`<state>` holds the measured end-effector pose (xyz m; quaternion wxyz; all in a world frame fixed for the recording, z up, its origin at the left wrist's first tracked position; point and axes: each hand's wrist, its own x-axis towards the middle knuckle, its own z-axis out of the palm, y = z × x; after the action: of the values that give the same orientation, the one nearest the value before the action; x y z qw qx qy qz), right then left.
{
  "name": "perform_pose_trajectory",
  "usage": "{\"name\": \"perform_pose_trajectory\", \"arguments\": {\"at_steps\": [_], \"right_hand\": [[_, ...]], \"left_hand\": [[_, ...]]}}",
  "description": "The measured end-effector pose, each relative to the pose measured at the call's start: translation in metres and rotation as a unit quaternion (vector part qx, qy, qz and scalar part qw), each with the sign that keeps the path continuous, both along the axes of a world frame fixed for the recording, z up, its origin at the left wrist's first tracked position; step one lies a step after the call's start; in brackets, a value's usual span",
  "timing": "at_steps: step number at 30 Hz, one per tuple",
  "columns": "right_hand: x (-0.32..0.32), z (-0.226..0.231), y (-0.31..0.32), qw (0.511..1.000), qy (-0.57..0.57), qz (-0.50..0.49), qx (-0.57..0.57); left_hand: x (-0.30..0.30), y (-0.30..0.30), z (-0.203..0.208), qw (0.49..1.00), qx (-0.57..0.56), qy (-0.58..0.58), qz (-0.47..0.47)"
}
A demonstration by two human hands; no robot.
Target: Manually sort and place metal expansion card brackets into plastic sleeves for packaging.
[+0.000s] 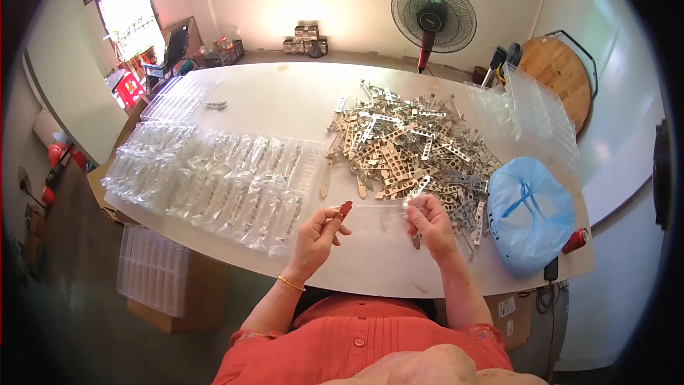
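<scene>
Between thumb and fingers of my left hand (pixel 318 239) is a small flat reddish-brown metal piece (pixel 345 209) with a notched edge. My right hand (pixel 432 228) is closed in a pinch, with clear plastic film (pixel 388 215), seemingly a small bag, at its fingertips. A shiny perforated metal strip (pixel 420 186) shows just beyond those fingers; whether they touch it I cannot tell. Behind the right hand spreads a big heap of perforated metal strips (pixel 399 160). To the left, clear trays (pixel 311 164) bear rows of metal pieces in clear bags (pixel 239 203).
The white table (pixel 271 89) has a blue plastic bag (pixel 531 224) and a red can (pixel 576 240) at its right. Clear trays (pixel 541 117) stack at the far right. A small metal cluster (pixel 216 105) lies far left. Beyond stands a fan (pixel 433 18); a cardboard box (pixel 203 292) sits below.
</scene>
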<state>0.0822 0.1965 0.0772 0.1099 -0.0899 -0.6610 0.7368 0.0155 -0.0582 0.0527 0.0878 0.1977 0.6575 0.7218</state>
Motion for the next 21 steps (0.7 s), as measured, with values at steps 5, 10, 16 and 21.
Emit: {"name": "perform_pose_trajectory", "arguments": {"at_steps": [5, 10, 16, 21], "right_hand": [[0.006, 0.007, -0.006, 1.000, 0.002, -0.024, 0.016], [0.015, 0.019, -0.011, 0.999, 0.024, -0.038, 0.020], [0.019, 0.012, -0.008, 0.994, 0.072, -0.068, 0.048], [0.022, 0.002, -0.018, 0.994, 0.090, 0.013, -0.054]], "left_hand": [[0.004, -0.005, 0.001, 1.000, 0.006, 0.005, 0.004], [0.011, -0.010, 0.006, 0.999, 0.040, -0.011, 0.009], [0.017, -0.016, 0.007, 0.998, 0.051, -0.018, 0.014], [0.026, -0.018, 0.018, 0.994, 0.080, -0.066, 0.017]]}}
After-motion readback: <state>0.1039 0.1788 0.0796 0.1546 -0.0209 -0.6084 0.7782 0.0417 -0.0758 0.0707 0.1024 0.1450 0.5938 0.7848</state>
